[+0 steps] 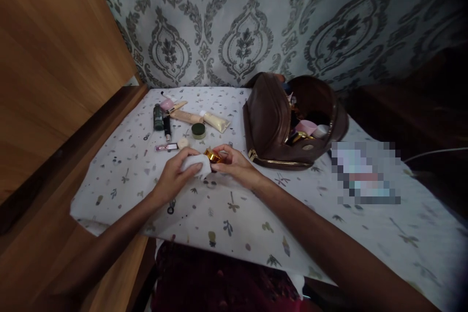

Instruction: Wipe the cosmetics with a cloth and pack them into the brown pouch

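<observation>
My left hand (pixel 179 174) is closed on a white cloth or tissue (pixel 199 163) above the patterned tabletop. Against the cloth's right side, my right hand (pixel 236 165) grips a small shiny gold item (pixel 213 156), partly hidden by the fingers. Just beyond my hands lie a round jar with a dark green lid (pixel 198 130), a small cream-coloured round item (pixel 183 143) and a pinkish tube (pixel 166 147). Farther back are a cream tube (pixel 215 121), a beige tube (pixel 186 116), a black tube (pixel 167 128) and a dark green bottle (pixel 158 117).
An open brown bag (pixel 268 112) with cosmetics inside stands right of my hands. A blurred rectangular object (pixel 365 173) lies farther right, near a white cable (pixel 435 150). Wooden furniture (pixel 54 58) borders the table (pixel 226 224) at left; a patterned wall rises behind.
</observation>
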### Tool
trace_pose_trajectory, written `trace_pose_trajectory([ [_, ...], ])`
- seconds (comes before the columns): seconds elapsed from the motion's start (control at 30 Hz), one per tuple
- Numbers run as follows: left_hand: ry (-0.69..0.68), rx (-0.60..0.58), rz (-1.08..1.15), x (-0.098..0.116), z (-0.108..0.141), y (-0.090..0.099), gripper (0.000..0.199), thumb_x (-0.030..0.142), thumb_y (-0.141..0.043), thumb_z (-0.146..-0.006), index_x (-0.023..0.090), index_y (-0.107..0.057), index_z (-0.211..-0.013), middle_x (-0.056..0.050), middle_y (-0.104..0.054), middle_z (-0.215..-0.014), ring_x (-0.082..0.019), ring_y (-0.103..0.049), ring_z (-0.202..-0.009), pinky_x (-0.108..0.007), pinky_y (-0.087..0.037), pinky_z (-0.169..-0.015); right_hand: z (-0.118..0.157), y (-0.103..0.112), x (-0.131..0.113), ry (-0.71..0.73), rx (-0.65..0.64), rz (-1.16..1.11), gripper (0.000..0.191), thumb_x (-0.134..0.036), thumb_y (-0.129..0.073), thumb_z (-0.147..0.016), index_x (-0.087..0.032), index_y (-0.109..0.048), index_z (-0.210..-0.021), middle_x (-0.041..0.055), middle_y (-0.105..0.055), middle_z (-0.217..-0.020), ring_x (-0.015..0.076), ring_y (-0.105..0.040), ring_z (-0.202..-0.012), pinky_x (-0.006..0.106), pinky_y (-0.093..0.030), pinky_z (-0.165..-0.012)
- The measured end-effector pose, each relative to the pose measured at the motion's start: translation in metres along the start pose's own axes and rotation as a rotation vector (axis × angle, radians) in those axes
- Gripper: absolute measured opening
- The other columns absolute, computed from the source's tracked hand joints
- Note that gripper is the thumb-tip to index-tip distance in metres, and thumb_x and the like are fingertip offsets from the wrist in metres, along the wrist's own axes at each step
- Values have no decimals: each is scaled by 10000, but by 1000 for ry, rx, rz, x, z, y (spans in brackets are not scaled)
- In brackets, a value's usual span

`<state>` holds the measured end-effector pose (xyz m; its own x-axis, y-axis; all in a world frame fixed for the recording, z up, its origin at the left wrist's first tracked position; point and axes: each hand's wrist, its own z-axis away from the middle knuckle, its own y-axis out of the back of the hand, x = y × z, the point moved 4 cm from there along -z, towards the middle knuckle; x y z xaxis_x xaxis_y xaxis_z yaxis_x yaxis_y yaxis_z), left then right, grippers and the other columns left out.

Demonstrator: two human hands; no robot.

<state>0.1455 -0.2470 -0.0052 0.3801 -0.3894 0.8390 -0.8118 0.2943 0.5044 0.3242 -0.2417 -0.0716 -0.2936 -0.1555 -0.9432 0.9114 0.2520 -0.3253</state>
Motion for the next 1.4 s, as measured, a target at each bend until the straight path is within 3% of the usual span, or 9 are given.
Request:
trace_pose_trajectory([
  [0.2,-55,13,-11,10,-5,5,209,374,-562,-908,194,-620,-996,-23,-655,-944,-173,-588,-867,-257,-455,-766,4,-9,-2,-48,-137,-169,541,-304,-931,-522,-194,-636,-961,-16,-692,-883,110,-645,-760,232,-515,-705],
  [0.33,208,25,308,-5,-11,0,262,445,-612,-854,201,-612,-948,33,-560,-703,-93,-459,-546,-190,-338,-478,12,-18,-9,-45,-180,-233,525,-301,-934,-534,-195,-677,-979,-4,-689,-925,116,-648,-812,233,-539,-744],
  [0.47,443,99,639,-15,-8,-14,387,479,-749,-694,209,-571,-908,76,-494,-582,-56,-381,-435,-149,-211,-384,14,-22,-16,-11,-167,-301,587,-314,-900,-605,-275,-656,-1138,-1,-662,-1084,154,-654,-896,293,-575,-745],
  [0.67,581,120,889,-24,0,-37,420,317,-811,-589,188,-572,-909,39,-596,-668,-78,-566,-485,-130,-154,-365,7,-18,-22,207,1,-180,565,-403,-907,-569,-257,-671,-1061,-4,-673,-1025,145,-627,-946,266,-506,-876],
  [0.83,634,59,966,-8,7,-54,423,212,-795,-551,153,-611,-927,29,-602,-668,-65,-543,-482,-136,-177,-369,9,-17,-30,322,195,51,581,-379,-886,-575,-269,-577,-1054,-15,-638,-923,166,-607,-887,292,-491,-800],
  [1.07,551,-49,760,18,13,-49,507,415,-814,-634,193,-650,-1060,2,-630,-717,-91,-527,-515,-181,-299,-413,27,-14,-66,357,238,218,581,-410,-854,-596,-257,-587,-1088,-13,-606,-895,161,-589,-819,281,-473,-719],
  [1.2,447,-107,557,26,8,-46,555,556,-707,-762,243,-618,-1212,-32,-670,-795,-147,-585,-603,-241,-425,-505,57,-5,-105,516,240,390,535,-375,-863,-615,-241,-649,-1087,7,-616,-953,162,-583,-850,278,-469,-743],
  [1.3,222,-217,323,49,-6,-50,456,572,-559,-880,251,-612,-1199,-7,-627,-711,-162,-546,-576,-260,-408,-500,83,7,-129,611,265,516,488,-358,-852,-648,-233,-674,-1085,27,-627,-995,175,-593,-893,285,-472,-761],
  [1.4,-149,-254,-41,86,-28,-54,294,465,-461,-967,239,-601,-1093,-14,-623,-792,-183,-575,-701,-286,-459,-629,103,26,-147,626,337,532,475,-346,-837,-674,-234,-668,-1104,30,-636,-1014,171,-605,-887,294,-482,-779],
])
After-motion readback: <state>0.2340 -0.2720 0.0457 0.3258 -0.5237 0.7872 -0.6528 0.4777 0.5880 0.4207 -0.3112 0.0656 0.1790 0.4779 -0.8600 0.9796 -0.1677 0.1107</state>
